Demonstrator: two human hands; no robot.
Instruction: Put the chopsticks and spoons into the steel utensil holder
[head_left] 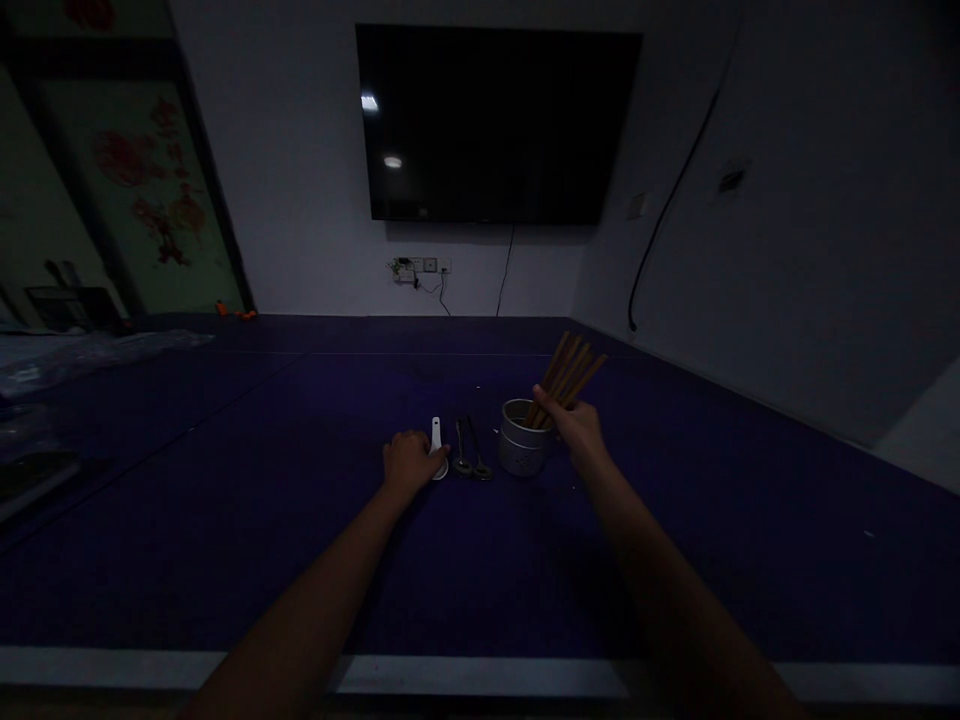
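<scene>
My right hand is closed around several wooden chopsticks, which lean to the right with their lower ends inside the rim of a grey metal cup. My left hand rests low on the table at a white soup spoon; the thumb lies across the spoon and the other fingers curl at its left side. Between the white spoon and the cup, two metal spoons lie side by side, bowls towards me. What is inside the cup is mostly hidden.
A purple-covered table with a pale front edge spans the view. Clear plastic wrapping lies at the far left, above a dark flat object. Small orange things sit at the back left. A television hangs on the wall.
</scene>
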